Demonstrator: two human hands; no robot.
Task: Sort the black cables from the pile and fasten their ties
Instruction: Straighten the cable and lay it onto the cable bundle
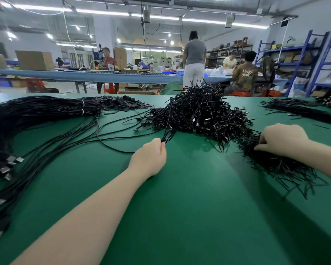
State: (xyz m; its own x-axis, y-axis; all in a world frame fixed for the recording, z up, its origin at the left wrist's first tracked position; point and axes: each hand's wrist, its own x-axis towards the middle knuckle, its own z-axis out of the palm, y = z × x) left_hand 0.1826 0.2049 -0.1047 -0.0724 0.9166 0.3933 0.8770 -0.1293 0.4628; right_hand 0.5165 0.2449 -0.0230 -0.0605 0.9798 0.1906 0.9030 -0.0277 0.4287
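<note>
Green table (pixel 180 217): tangled pile of black cables (pixel 197 111) at centre. Left hand (pixel 150 155) pinches a few cable strands (pixel 167 135) drawn from the pile's near edge. Right hand (pixel 281 139), fingers curled, grips into a heap of black ties (pixel 277 163) at right. Long bundled cables (pixel 36 115), white-banded, lie at left. Readable writing: "UNKN OWN" on a seated worker's shirt (pixel 245 73).

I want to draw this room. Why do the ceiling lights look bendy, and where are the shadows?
Head view: the wide-angle lens bows the ceiling light strips and shelves; soft shadows fall on the green table beside the cable pile and the ties; both hands look sharp.
</note>
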